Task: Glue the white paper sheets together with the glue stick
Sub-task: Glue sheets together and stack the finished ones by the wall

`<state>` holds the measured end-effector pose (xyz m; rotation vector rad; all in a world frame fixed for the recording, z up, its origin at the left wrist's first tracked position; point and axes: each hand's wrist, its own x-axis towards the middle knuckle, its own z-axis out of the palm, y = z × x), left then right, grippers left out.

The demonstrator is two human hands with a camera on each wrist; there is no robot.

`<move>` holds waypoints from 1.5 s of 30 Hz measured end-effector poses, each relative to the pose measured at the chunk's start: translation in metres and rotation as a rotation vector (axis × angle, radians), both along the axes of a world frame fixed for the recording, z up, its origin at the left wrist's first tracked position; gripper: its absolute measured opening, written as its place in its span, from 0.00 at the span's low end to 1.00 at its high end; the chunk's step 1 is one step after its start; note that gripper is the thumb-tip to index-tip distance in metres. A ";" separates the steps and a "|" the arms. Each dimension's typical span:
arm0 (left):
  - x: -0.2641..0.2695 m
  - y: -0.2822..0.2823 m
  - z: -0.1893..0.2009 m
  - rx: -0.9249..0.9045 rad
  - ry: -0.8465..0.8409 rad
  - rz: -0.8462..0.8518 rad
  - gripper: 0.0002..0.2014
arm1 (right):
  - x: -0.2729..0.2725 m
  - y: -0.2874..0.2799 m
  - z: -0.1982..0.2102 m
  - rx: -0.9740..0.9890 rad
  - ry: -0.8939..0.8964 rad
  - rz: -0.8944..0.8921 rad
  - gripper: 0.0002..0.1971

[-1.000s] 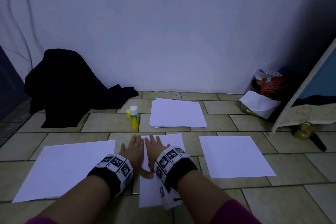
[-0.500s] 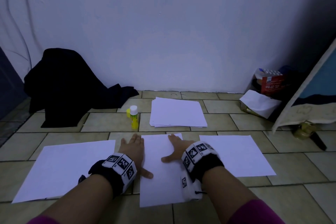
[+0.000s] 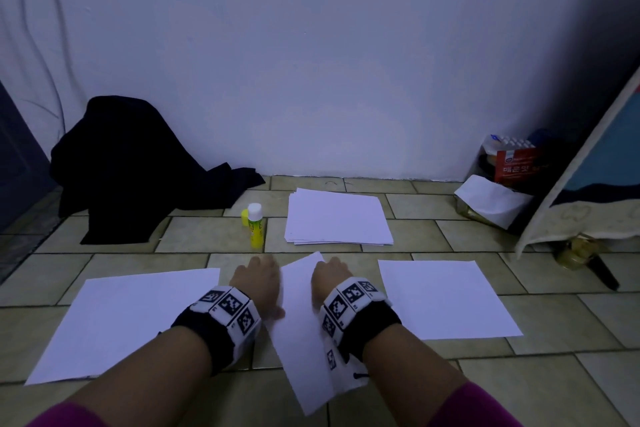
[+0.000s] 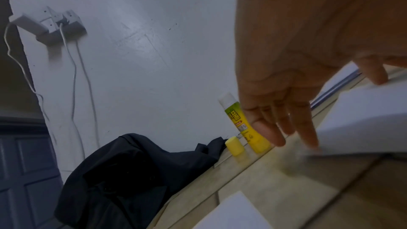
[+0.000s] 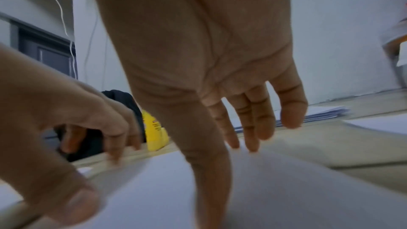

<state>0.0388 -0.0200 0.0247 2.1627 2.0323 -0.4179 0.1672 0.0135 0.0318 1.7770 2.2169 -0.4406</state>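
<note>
Since a moment ago we have twisted the middle sheet (image 3: 304,329) askew between left hand (image 3: 258,282) and right hand (image 3: 329,279), fingers straight, pressing; uncapped glue stick (image 3: 255,226) stands just beyond. Uneven pushing could crease it.

Tiled floor (image 3: 194,236) (paper sheets (image 3: 337,217), glue stick (image 3: 255,227))

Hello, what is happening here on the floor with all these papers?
A person is working on the tiled floor. Both hands, left hand and right hand, rest on the middle sheet, which lies askew between them. Two more sheets lie flat, one at the left and one at the right. The glue stick stands untouched, its yellow cap off beside it, near a paper stack.
</note>
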 end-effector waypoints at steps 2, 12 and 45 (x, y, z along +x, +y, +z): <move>-0.004 -0.001 -0.003 -0.076 -0.131 -0.058 0.41 | -0.007 -0.006 0.000 -0.001 -0.010 0.029 0.19; -0.012 -0.007 -0.003 -0.144 -0.112 -0.027 0.46 | -0.043 -0.017 -0.012 -0.112 0.054 0.152 0.33; -0.005 -0.001 -0.007 -0.068 -0.214 -0.171 0.30 | 0.007 0.017 -0.023 0.054 -0.113 -0.092 0.18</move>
